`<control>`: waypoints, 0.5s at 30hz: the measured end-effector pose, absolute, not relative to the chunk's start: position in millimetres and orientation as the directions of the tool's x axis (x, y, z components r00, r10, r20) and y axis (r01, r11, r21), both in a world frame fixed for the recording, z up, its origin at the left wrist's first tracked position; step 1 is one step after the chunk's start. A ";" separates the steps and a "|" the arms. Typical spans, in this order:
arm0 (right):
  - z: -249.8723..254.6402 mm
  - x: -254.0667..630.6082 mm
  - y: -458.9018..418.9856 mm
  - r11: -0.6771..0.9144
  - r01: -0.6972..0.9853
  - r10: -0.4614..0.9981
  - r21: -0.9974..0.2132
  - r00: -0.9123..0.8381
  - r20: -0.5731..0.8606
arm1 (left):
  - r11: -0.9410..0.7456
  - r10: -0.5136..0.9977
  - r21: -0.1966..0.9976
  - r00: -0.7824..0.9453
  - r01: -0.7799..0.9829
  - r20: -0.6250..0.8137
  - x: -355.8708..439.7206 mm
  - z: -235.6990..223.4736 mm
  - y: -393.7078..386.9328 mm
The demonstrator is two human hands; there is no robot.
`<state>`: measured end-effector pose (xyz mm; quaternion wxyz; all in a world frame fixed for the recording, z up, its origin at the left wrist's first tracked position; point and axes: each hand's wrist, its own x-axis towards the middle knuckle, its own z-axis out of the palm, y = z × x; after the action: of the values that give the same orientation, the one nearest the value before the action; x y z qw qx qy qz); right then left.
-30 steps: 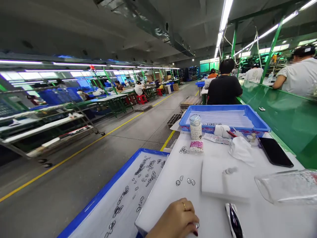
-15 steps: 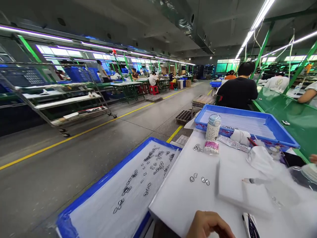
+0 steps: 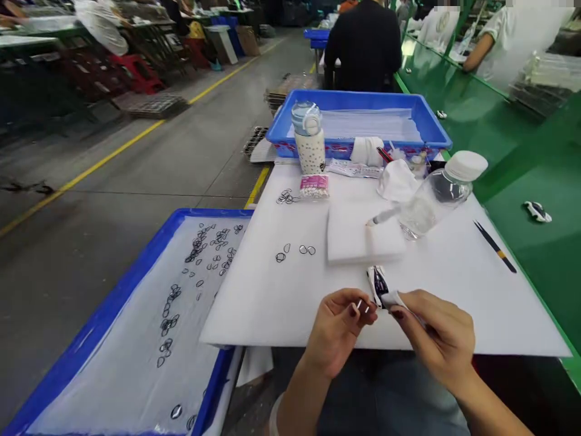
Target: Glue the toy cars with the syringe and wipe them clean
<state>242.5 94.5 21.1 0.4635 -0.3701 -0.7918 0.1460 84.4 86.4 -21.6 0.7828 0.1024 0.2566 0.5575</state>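
My left hand point(image 3: 336, 330) is raised over the near edge of the white work surface point(image 3: 258, 303), thumb and fingers pinched together. Whatever it may hold is too small to make out. Close to its right, my right hand point(image 3: 438, 333) pinches a small piece of white cloth point(image 3: 394, 299) between thumb and forefinger. Just beyond the fingertips lies a black-and-white moulded part point(image 3: 376, 281), partly covered by the hands. Farther off are thin black rings point(image 3: 307, 249) and a white foam block point(image 3: 345, 236) with a pen-like tool point(image 3: 382, 217) resting on it.
At left stands a blue-rimmed tray point(image 3: 104, 290) with many black rings on white lining. Tweezers point(image 3: 494, 245) and a clear bottle point(image 3: 436, 200) lie to the right. A patterned drink bottle point(image 3: 310, 142) stands before a blue bin point(image 3: 358, 100). A person in black point(image 3: 363, 48) sits ahead.
My view has swung down and right towards the table. Both hands now show, where only one hand was partly seen at the bottom edge. My right hand now holds white cloth.
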 end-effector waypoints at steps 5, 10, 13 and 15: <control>20.7 217.7 96.6 0.751 0.488 0.618 -0.444 -0.284 0.733 | 0.346 0.922 0.499 0.189 -0.794 -0.340 82.0 -19.3 82.6; 31.3 228.5 93.2 0.761 0.543 0.607 -0.356 -0.402 0.685 | 0.307 0.933 0.545 0.133 -0.780 -0.335 84.4 -19.4 83.4; 37.0 234.1 94.1 0.714 0.585 0.646 -0.385 -0.340 0.683 | 0.303 0.936 0.567 0.128 -0.766 -0.327 85.2 -19.6 84.4; 36.3 230.9 95.6 0.719 0.573 0.644 -0.394 -0.336 0.687 | 0.293 0.938 0.589 0.108 -0.753 -0.329 85.1 -19.7 84.2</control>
<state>230.9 95.6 36.3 0.4394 -0.3727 -0.8163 0.0406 85.1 84.2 -19.7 0.7314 0.1387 0.3342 0.5781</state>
